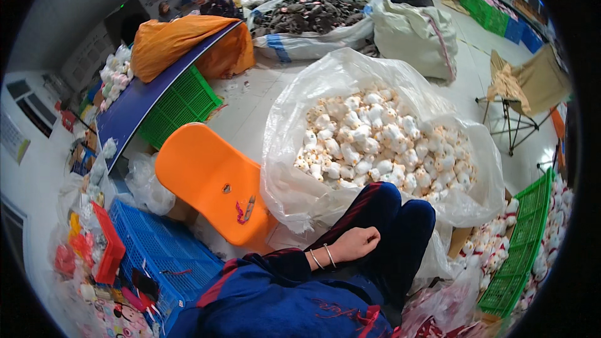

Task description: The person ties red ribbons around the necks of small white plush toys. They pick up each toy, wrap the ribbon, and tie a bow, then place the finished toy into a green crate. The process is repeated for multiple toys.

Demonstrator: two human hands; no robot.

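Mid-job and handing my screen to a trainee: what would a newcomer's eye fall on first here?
First, the big whitish plastic sack, gaping open at mid-view and holding a heap of small white stuffed pieces. Next, the bright orange chair to its left. Nearer, the left hand, loosely curled over the lap, with two bracelets at the wrist.

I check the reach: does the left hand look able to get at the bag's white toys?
Probably yes, perhaps leaning: the bag of white toys is wide open; only the knees lie before the left hand.
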